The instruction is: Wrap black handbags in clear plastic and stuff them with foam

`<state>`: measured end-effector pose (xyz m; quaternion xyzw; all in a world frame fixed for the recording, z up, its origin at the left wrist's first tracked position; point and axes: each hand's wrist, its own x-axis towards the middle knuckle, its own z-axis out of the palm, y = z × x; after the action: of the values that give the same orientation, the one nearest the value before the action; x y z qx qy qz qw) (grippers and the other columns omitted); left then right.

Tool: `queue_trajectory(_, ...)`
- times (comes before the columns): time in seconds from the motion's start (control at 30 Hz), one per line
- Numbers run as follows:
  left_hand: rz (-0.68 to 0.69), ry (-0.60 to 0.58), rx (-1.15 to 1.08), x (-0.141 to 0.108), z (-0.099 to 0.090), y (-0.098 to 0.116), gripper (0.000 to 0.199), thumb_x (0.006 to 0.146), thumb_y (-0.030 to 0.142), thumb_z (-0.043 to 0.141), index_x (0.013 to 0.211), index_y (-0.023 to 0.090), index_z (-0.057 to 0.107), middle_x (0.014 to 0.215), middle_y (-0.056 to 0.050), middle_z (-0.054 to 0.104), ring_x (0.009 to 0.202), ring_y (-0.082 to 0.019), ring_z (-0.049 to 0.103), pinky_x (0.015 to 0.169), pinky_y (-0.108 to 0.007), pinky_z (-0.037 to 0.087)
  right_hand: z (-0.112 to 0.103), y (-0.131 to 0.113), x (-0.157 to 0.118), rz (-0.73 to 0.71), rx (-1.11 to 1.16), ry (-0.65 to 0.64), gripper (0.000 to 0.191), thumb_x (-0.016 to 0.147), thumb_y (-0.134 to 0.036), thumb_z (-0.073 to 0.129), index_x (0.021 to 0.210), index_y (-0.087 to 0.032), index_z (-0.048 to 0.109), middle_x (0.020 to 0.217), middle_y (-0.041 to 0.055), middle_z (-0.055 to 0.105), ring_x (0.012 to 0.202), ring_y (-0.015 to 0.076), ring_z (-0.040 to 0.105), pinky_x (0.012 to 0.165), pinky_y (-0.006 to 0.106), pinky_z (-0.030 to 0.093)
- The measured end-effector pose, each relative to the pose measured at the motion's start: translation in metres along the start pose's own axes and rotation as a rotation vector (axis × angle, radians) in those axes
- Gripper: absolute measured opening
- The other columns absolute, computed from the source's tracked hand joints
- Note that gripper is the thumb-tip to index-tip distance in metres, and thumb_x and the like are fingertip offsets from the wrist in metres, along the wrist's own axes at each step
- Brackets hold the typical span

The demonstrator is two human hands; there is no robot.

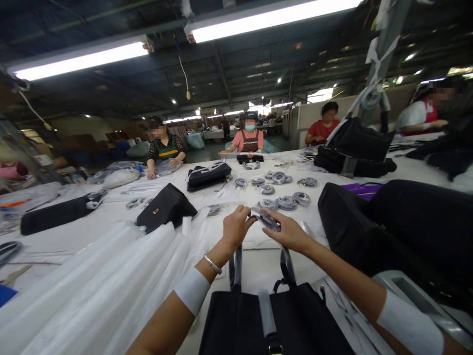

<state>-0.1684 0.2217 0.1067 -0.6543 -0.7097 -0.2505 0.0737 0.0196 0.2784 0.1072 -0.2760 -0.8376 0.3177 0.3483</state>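
Note:
Both my hands are raised above a black handbag (236, 315), which stands close in front of me. My right hand (288, 230) grips a strap (269, 220) wrapped in greyish clear plastic. At its left end, the fingers of my left hand (235, 229) pinch it. Film also covers the bag's upright handles (236, 268), whose tops run up behind my hands. Whether the strap is part of a handle or a separate coil, I cannot tell. A pale wrapped tab (266, 313) lies over the bag's front, above a gold-coloured buckle.
Several wrapped strap coils (287, 202) lie beyond my hands. White sheeting (111, 281) spreads at left, near a black bag (166, 209). Large black bags (406, 227) crowd the right. Co-workers (250, 140) are at the table's far side. A post (384, 64) rises at right.

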Motion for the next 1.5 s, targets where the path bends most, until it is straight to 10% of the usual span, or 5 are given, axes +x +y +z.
queue_trajectory(0.13, 0.084, 0.143, -0.116, 0.005, -0.005, 0.000, 0.035, 0.086, 0.037, 0.066, 0.116, 0.023, 0.055, 0.119, -0.009, 0.057, 0.113, -0.025, 0.052, 0.090, -0.032, 0.041, -0.005, 0.002, 0.001, -0.037, -0.068, -0.007, 0.050, 0.082, -0.025, 0.057, 0.131, -0.023, 0.059, 0.129, 0.0070, 0.064, 0.117, 0.0274, 0.059, 0.105, 0.043, 0.040)
queue_trajectory(0.63, 0.123, -0.725, -0.941, 0.018, -0.010, -0.016, 0.043, 0.089, 0.050, 0.055, 0.114, 0.015, 0.059, 0.098, -0.008, 0.063, 0.084, -0.016, 0.060, 0.078, -0.029, 0.048, -0.001, 0.029, 0.000, -0.078, -0.140, -0.017, 0.042, 0.089, -0.025, 0.050, 0.130, -0.024, 0.058, 0.112, 0.0078, 0.068, 0.100, 0.0235, 0.064, 0.094, 0.040, 0.047)
queue_trajectory(1.2, -0.307, -0.877, -1.106, 0.024, -0.014, -0.017, 0.056, 0.074, 0.067, 0.064, 0.085, 0.012, 0.065, 0.080, -0.002, 0.059, 0.065, -0.010, 0.048, 0.066, -0.026, 0.041, 0.004, 0.036, 0.000, -0.114, -0.506, -0.030, 0.035, 0.092, -0.021, 0.047, 0.122, -0.029, 0.063, 0.106, 0.0096, 0.066, 0.094, 0.0241, 0.061, 0.079, 0.031, 0.046)
queue_trajectory(1.37, -0.280, -0.760, -1.200, 0.002, 0.005, -0.022, 0.052, 0.074, 0.064, 0.065, 0.078, 0.012, 0.062, 0.072, -0.001, 0.058, 0.063, -0.011, 0.052, 0.065, -0.026, 0.041, 0.003, 0.057, 0.008, 0.032, -0.081, -0.306, 0.041, 0.096, -0.043, 0.044, 0.125, -0.022, 0.063, 0.095, 0.0066, 0.072, 0.084, 0.0191, 0.067, 0.077, 0.030, 0.052)
queue_trajectory(1.5, -0.273, -0.601, -1.216, -0.011, 0.026, -0.023, 0.049, 0.079, 0.062, 0.059, 0.076, 0.013, 0.058, 0.070, 0.001, 0.056, 0.053, -0.007, 0.043, 0.052, -0.022, 0.031, 0.001, 0.092, 0.042, 0.272, -0.193, -0.152, 0.051, 0.100, -0.043, 0.028, 0.119, -0.017, 0.067, 0.110, 0.0112, 0.071, 0.096, 0.0214, 0.067, 0.081, 0.033, 0.053)
